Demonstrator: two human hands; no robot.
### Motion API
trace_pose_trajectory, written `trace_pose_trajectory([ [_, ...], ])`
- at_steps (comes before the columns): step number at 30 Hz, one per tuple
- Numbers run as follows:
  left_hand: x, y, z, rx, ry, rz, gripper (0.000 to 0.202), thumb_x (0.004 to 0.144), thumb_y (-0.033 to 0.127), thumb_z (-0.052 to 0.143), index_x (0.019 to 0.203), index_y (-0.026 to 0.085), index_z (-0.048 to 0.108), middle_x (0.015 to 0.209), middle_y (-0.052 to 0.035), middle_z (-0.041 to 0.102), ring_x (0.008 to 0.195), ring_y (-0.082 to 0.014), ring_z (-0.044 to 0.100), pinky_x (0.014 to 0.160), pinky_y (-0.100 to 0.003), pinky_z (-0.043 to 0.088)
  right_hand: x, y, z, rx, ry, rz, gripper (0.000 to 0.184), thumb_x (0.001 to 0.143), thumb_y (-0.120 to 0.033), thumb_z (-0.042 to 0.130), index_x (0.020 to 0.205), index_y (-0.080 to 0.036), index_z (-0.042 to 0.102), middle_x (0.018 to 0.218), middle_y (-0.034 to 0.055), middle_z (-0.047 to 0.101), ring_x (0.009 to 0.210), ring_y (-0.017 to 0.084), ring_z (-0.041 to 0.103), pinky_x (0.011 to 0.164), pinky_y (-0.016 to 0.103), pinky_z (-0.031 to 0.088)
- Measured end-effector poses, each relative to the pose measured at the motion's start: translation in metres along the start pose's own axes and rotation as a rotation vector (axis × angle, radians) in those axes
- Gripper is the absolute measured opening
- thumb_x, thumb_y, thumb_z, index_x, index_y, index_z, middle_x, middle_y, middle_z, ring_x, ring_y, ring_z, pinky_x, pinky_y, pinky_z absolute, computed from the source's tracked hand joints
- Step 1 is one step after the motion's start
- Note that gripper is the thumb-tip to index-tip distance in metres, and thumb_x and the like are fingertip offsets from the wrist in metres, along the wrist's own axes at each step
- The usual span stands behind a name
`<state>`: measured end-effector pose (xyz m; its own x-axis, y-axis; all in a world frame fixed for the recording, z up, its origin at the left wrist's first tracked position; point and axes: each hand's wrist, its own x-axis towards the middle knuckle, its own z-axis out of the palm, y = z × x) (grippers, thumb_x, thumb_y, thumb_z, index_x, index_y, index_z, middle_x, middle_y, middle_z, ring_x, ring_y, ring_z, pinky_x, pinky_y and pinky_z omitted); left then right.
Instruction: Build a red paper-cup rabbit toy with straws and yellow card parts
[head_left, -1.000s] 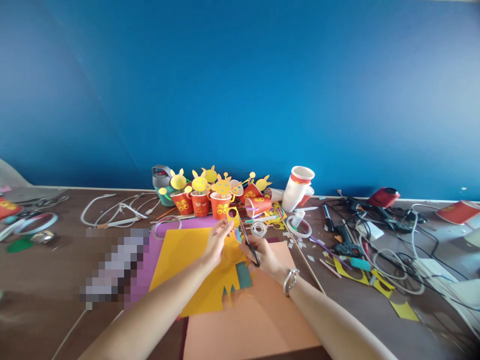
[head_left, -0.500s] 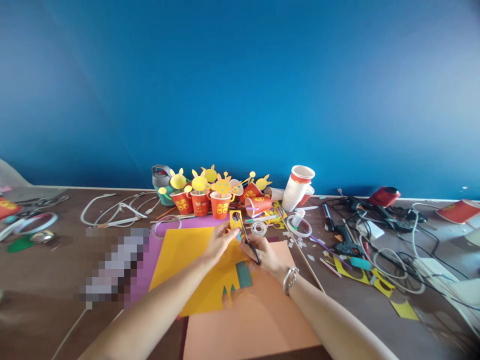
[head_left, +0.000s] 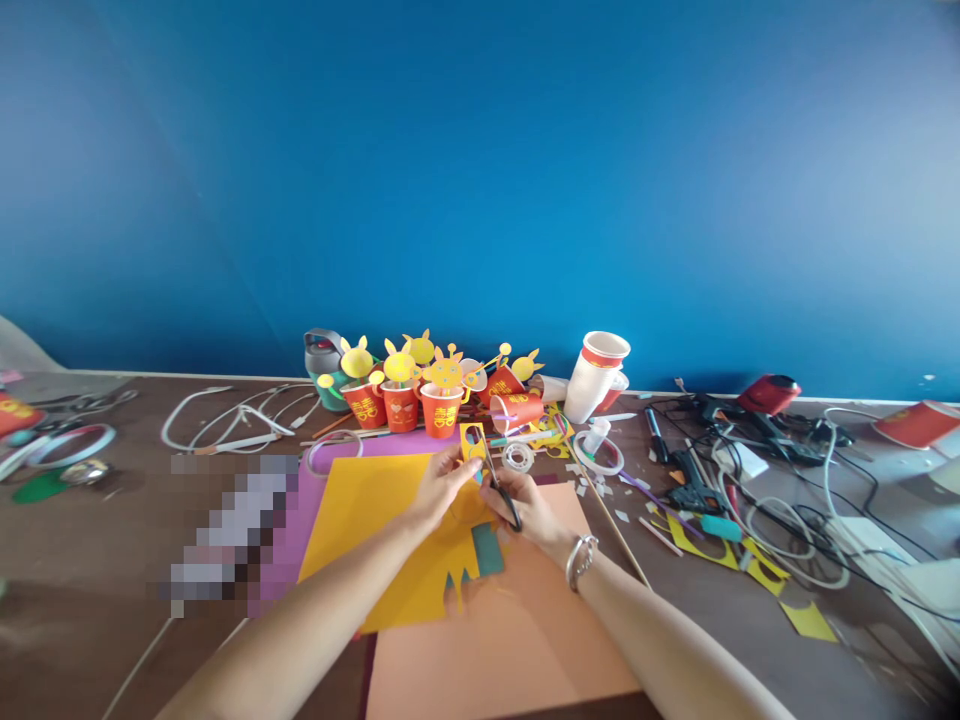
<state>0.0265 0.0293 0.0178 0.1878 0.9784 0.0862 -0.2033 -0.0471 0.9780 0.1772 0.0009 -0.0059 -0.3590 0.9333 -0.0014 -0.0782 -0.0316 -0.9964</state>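
Note:
My right hand (head_left: pixel 523 505) grips a pair of scissors (head_left: pixel 514 512) by the dark handles, blades pointing up and away. Pinched in my left hand (head_left: pixel 442 487) is a small piece of yellow paper (head_left: pixel 471 437) with a hole cut in it, right beside the blades. Whether the blades are biting into the paper I cannot tell. Below both hands lie a golden-yellow sheet (head_left: pixel 375 530) with notches cut from one edge, a small teal piece (head_left: pixel 489 550) and a large peach sheet (head_left: pixel 502 650).
Red paper cups (head_left: pixel 439 412) with yellow animal-shaped cutouts stand along the back. White stacked cups (head_left: pixel 589 385) rise to their right. A glue gun (head_left: pixel 694 485), tangled cables (head_left: pixel 780 520) and yellow scraps (head_left: pixel 810 620) lie at right. A purple sheet (head_left: pixel 281 560) shows at left.
Almost nothing differs. Both hands stay in the same place with the scissors and the yellow paper.

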Motion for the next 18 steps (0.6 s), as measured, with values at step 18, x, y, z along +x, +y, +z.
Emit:
trace_pose_trajectory([
  [18, 0.0024, -0.0039, -0.0026, -0.003, 0.053, 0.001, 0.024, 0.067, 0.041, 0.075, 0.067, 0.018, 0.068, 0.067, -0.0037, 0.066, 0.066, -0.0189, 0.059, 0.065, -0.031, 0.046, -0.0003, -0.0017, 0.0009, 0.011, 0.016, -0.037, 0.038, 0.075, -0.052, 0.07, 0.073, -0.017, 0.055, 0.048, -0.0076, 0.04, 0.039, 0.005, 0.031, 0.036, 0.019, 0.023],
])
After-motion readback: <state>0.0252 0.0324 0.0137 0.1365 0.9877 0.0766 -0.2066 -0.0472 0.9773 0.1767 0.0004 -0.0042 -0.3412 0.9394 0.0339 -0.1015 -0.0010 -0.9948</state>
